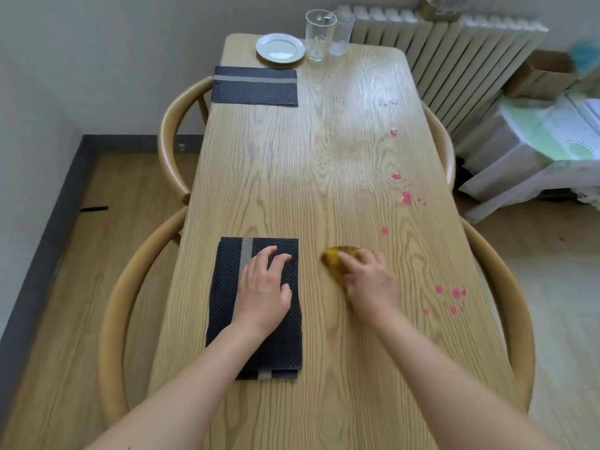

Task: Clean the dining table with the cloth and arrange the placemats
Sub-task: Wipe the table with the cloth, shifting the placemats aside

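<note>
Wiping stage. My right hand point(370, 277) grips the crumpled yellow cloth point(334, 259) on the pale wooden dining table point(324, 157). My left hand point(264, 284), fingers spread, rests on the dark woven rectangular placemat point(256, 345). Next, probably: sweep toward the pink splashes point(454, 295) at three o'clock.

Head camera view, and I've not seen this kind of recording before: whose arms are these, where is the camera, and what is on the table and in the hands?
There is no machine here. A person wears one wide-angle camera on the head, looking forward and down, so the two bare arms reaching in from the bottom are the person's own. The left hand rests on a dark placemat near the table's left edge. The right hand holds a yellow cloth against the wooden table. Pink spots lie along the right side, not yet wiped. At the far end are a second placemat, a white plate and two clear glasses. Wooden chairs stand on both sides.
</note>
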`<state>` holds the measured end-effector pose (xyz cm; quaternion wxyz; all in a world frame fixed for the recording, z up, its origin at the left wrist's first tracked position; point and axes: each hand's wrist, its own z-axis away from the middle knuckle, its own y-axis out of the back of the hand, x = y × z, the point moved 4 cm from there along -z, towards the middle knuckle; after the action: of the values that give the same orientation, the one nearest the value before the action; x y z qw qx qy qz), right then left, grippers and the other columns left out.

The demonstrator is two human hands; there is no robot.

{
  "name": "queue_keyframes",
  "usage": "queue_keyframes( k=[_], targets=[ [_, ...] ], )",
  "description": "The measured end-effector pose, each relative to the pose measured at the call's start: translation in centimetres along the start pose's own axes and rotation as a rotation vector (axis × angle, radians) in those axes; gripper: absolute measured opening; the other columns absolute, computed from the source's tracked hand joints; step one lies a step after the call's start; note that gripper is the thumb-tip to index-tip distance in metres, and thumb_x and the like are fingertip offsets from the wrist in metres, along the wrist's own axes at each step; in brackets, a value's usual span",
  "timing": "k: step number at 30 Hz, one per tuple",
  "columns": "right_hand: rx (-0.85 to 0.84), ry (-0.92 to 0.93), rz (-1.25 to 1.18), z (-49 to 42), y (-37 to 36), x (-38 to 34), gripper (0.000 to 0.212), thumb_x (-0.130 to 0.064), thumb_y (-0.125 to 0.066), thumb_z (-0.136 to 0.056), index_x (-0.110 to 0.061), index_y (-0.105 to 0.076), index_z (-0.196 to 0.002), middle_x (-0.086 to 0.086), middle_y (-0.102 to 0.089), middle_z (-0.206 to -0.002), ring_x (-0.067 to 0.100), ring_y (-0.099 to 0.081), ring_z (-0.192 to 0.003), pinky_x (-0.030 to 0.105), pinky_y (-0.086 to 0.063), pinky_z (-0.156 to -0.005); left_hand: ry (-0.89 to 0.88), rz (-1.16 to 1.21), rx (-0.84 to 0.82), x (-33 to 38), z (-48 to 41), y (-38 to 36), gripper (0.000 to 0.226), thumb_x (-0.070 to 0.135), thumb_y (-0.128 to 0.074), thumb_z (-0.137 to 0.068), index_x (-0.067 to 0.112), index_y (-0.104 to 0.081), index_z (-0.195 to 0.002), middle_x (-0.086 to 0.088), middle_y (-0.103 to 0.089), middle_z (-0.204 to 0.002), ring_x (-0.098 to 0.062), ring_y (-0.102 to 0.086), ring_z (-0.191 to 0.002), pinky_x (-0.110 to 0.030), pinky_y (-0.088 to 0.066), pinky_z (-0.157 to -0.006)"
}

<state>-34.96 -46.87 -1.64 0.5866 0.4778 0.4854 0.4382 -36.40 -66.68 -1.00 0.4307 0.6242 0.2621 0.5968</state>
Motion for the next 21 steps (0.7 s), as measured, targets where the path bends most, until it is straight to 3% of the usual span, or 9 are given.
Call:
queue_keyframes(
  k=[3,6,10,13,16,18,21],
  targets=[
    [-0.025,-0.271,-0.014,-2.7,1.1,3.9,0.043,-0.034,-0.052,-0.094,-0.035,-0.049,-0.137,0.003,-0.053,-0.129,0.025,-0.043,-0.119,0.037,-0.046,-0.081,-0.003,0.004,0.004,-0.3,-0.2,0.3,0.05,0.015,-0.058,-0.086,0.018,-0.046,-0.135,-0.004,-0.035,-0.145,-0.021,-0.034,-0.134,-0.036,-0.026,-0.113],
    [-0.017,-0.357,0.006,-2.9,0.8,4.0,0.045,-0.034,-0.05,-0.096,-0.029,-0.046,-0.14,0.008,-0.053,-0.125,0.026,-0.045,-0.116,0.036,-0.044,-0.083,0.003,0.007,0.006,-0.6,-0.3,0.3,0.05,0.016,-0.057,-0.086,0.019,-0.046,-0.135,-0.003,-0.035,-0.145,-0.021,-0.035,-0.133,-0.037,-0.026,-0.113],
    [0.012,-0.146,-0.048,-1.0,0.0,-0.6,0.05,-0.031,-0.052,-0.093,-0.028,-0.041,-0.142,0.007,-0.05,-0.121,0.023,-0.045,-0.109,0.032,-0.046,-0.08,0.005,0.014,-0.023,-0.4,-0.5,-0.2,0.049,0.017,-0.056,-0.087,0.021,-0.045,-0.135,-0.003,-0.033,-0.147,-0.02,-0.031,-0.136,-0.036,-0.024,-0.114],
    [-0.025,0.105,-0.007,1.4,-0.9,-4.0,0.051,-0.029,-0.062,-0.085,-0.028,-0.05,-0.135,0.005,-0.055,-0.114,0.023,-0.051,-0.1,0.03,-0.05,-0.063,-0.007,0.002,-0.034,0.0,-0.5,-0.4,0.049,0.02,-0.055,-0.089,0.023,-0.043,-0.137,-0.001,-0.031,-0.148,-0.019,-0.027,-0.138,-0.034,-0.021,-0.115],
    [0.01,0.223,0.008,1.8,-1.2,-2.9,0.051,-0.027,-0.072,-0.079,-0.026,-0.059,-0.128,0.006,-0.061,-0.107,0.025,-0.056,-0.092,0.031,-0.053,-0.052,-0.017,-0.012,-0.05,0.0,-0.5,-0.3,0.049,0.02,-0.054,-0.09,0.023,-0.042,-0.137,-0.001,-0.03,-0.148,-0.018,-0.026,-0.138,-0.033,-0.02,-0.115],
    [-0.002,0.137,-0.01,0.9,-0.7,-0.1,0.048,-0.03,-0.063,-0.088,-0.028,-0.053,-0.134,0.005,-0.058,-0.116,0.025,-0.052,-0.103,0.036,-0.056,-0.065,-0.021,-0.006,-0.063,-0.1,-0.6,-0.3,0.049,0.019,-0.055,-0.089,0.022,-0.043,-0.137,-0.001,-0.03,-0.148,-0.018,-0.027,-0.138,-0.034,-0.021,-0.115],
    [0.025,-0.189,-0.091,0.7,0.5,6.1,0.047,-0.033,-0.056,-0.093,-0.031,-0.048,-0.14,0.003,-0.052,-0.125,0.023,-0.046,-0.114,0.036,-0.049,-0.083,-0.023,-0.007,-0.062,0.0,-0.5,-0.3,0.049,0.017,-0.055,-0.089,0.021,-0.044,-0.136,-0.002,-0.032,-0.147,-0.019,-0.028,-0.138,-0.034,-0.022,-0.115]
  ],
)
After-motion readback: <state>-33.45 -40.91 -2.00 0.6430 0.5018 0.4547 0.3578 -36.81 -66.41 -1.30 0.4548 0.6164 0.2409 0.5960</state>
